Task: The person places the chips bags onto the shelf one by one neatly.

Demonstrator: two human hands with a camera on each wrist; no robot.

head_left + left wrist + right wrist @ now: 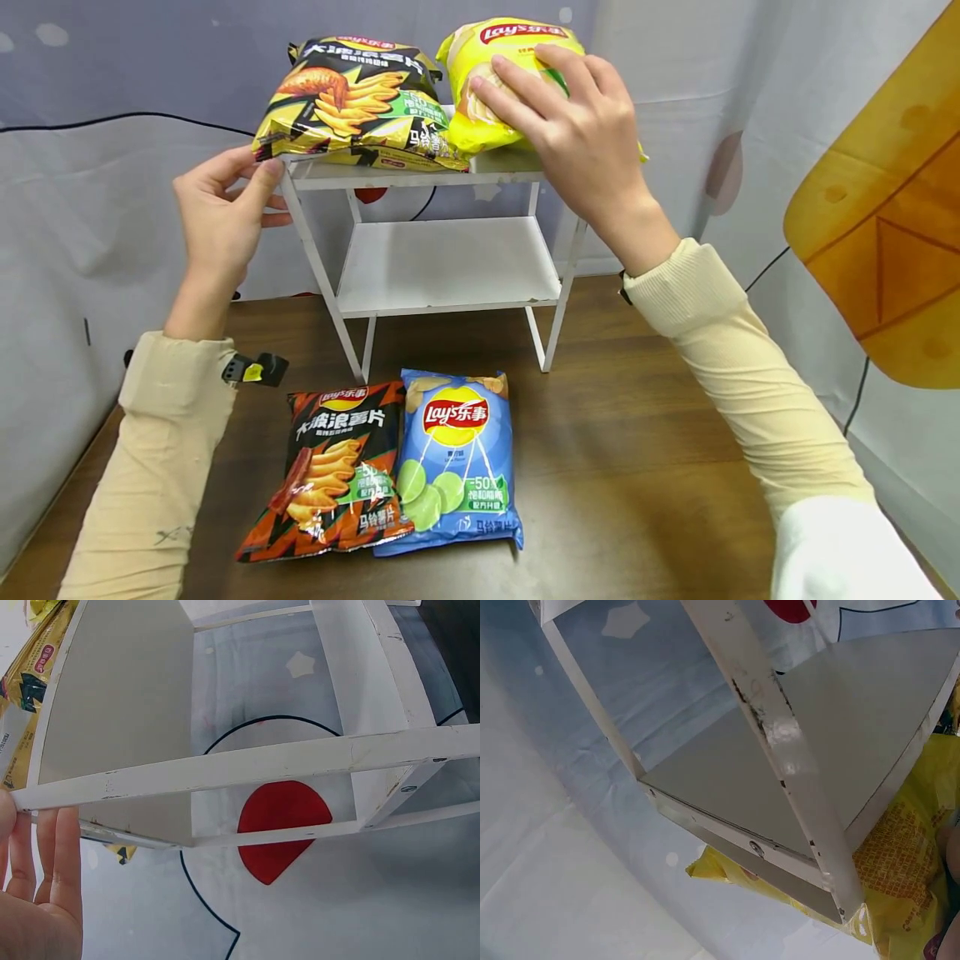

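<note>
A black-and-gold bag of potato chips lies on the top of a white two-tier rack. Beside it on the right leans a yellow Lay's chip bag. My right hand rests on the front of the yellow bag, fingers spread across it. At the rack's front left corner, below the black bag's edge, my left hand pinches the frame between thumb and fingers. The left wrist view also shows this hand against the white frame. In the right wrist view the yellow bag overhangs the rack's edge.
A red-and-black chip bag and a blue Lay's bag lie side by side on the brown wooden table, in front of the rack. Pale patterned cloth hangs behind, with a dark cable along it. An orange shape is at right.
</note>
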